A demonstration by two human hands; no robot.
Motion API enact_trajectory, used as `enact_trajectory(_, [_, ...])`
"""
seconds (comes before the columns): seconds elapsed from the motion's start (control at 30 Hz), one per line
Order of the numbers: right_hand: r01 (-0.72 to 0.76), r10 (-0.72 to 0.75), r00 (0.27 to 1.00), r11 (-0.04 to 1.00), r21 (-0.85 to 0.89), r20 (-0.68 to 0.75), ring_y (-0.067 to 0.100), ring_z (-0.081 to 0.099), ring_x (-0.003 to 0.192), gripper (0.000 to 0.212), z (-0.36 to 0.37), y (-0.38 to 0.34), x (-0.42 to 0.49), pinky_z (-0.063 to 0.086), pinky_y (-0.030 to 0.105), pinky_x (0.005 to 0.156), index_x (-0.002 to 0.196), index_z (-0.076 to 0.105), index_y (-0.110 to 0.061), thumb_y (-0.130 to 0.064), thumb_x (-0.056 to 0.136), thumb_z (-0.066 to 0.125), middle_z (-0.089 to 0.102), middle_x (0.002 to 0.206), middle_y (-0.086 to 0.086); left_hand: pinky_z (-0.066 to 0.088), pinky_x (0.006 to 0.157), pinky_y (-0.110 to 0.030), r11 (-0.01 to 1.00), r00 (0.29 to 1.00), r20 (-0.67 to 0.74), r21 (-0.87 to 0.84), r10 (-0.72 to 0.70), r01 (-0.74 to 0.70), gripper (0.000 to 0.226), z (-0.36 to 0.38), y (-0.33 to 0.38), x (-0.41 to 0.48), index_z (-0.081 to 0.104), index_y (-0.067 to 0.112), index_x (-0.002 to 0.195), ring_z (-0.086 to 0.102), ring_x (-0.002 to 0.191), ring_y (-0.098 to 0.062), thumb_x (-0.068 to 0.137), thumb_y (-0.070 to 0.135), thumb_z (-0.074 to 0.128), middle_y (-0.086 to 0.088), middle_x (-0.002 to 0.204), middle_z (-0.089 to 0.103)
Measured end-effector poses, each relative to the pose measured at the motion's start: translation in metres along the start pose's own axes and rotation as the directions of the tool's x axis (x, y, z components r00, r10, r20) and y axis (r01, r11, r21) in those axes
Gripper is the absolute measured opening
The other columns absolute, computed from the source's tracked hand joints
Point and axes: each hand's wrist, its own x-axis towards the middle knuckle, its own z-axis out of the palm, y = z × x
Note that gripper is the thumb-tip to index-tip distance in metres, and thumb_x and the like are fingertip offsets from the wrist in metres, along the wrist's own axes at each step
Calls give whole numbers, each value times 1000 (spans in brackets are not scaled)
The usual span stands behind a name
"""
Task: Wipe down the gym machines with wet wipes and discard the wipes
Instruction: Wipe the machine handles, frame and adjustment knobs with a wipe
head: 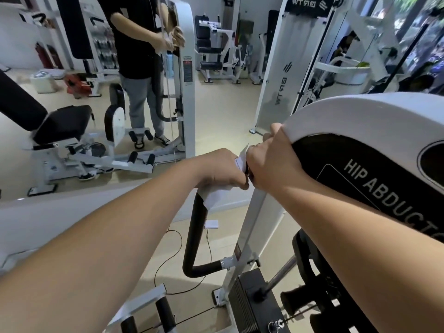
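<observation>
Wiping the machine's black handle

Wrapping the top of the black handle (195,236), a white wet wipe (216,195) sits bunched under the left hand (219,170). That hand's grip is closed around the wipe and the handle together, fingers curled down over the bend. A loose corner of the wipe sticks up between the two hands.

The right hand (271,162) is just beside the left, almost touching it. Its grip is closed too, fingers hooked over the rounded front edge of the white cover on the hip abductor machine (360,121), whose black panel carries the lettering "HIP ABDUCTO".

Below the hands the handle runs down, curves and joins the slanted white upright (242,236). A black weight stack (249,301) stands at the foot of that upright. On the pale floor lie a thin black cable (168,255) and a small white box (211,224).

Ahead, a wall mirror (228,111) reflects a person (139,56) in a black top and grey trousers with both hands at a handle, and other white machines.
</observation>
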Motion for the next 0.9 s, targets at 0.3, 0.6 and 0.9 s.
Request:
enact_trajectory(0.3, [-23, 25, 999, 998, -58, 40, 14, 45, 70, 15, 2, -1, 3, 34, 45, 97, 68, 54, -28, -29, 83, 52, 47, 58, -12, 41, 57, -36, 855, 617, -696, 514, 367, 72, 36, 72, -35, -16, 57, 12, 111, 54, 72, -32, 77, 0, 55, -9, 90, 55])
enact_trajectory(0.6, [-38, 36, 999, 999, 38, 34, 17, 55, 82, 12, -7, 2, -4, 28, 43, 98, 76, 56, -28, -27, 84, 47, 60, 69, -14, 43, 57, -24, 995, 999, 11, 81, -50, 49, 20, -4, 8, -9, 64, 16, 72, 62, 59, -17, 72, 26, 81, 3, 62, 65])
enact_trajectory(0.9, [-48, 49, 998, 998, -42, 30, 16, 48, 73, 17, -5, -2, -3, 31, 44, 96, 69, 53, -26, -27, 86, 52, 54, 61, -11, 45, 72, -39, 870, 634, -719, 471, 283, 146, 43, 86, -38, -21, 50, 13, 129, 54, 93, -32, 87, 5, 54, -10, 111, 58])
